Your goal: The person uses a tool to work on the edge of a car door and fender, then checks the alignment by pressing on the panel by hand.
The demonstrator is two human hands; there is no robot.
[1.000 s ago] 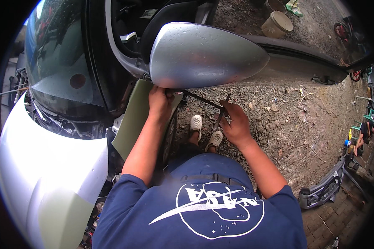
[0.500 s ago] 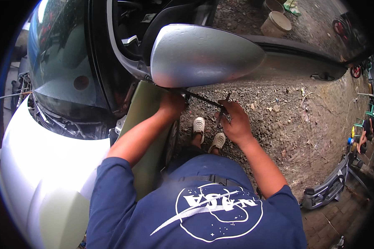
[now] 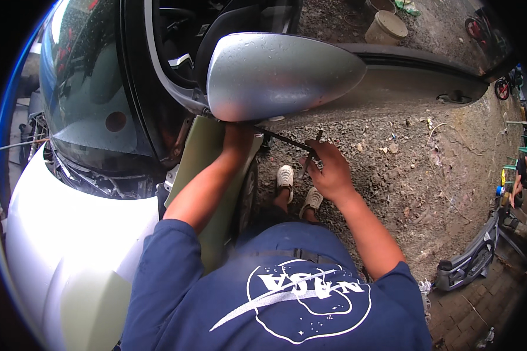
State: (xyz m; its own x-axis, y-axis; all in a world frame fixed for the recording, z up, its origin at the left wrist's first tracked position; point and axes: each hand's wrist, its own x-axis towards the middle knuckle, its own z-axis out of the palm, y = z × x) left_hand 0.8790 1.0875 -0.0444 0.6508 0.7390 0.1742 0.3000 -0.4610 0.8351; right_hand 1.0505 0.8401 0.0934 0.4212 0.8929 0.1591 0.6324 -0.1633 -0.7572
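My right hand (image 3: 332, 174) is closed round the crossbar of a dark T-handle wrench (image 3: 286, 139). The wrench's long shaft runs left toward the gap by the car door hinge, where its far end is hidden under the silver side mirror (image 3: 284, 76). My left hand (image 3: 239, 136) reaches over the greenish, unpainted-looking fender (image 3: 200, 146) into that same gap. Its fingers are out of sight beneath the mirror, so what they hold or touch does not show.
The car door (image 3: 416, 85) stands swung open beyond my hands. At left are the white hood (image 3: 82, 228) and windshield (image 3: 91, 105). Gravel (image 3: 386, 199) lies underfoot. A bucket (image 3: 386, 28) stands far off, a grey bumper-like part (image 3: 471, 257) at right, with a person (image 3: 521, 178) beyond it.
My left hand has shifted slightly deeper under the mirror. The right hand keeps its hold on the wrench with little movement, while the whole view has moved a little.
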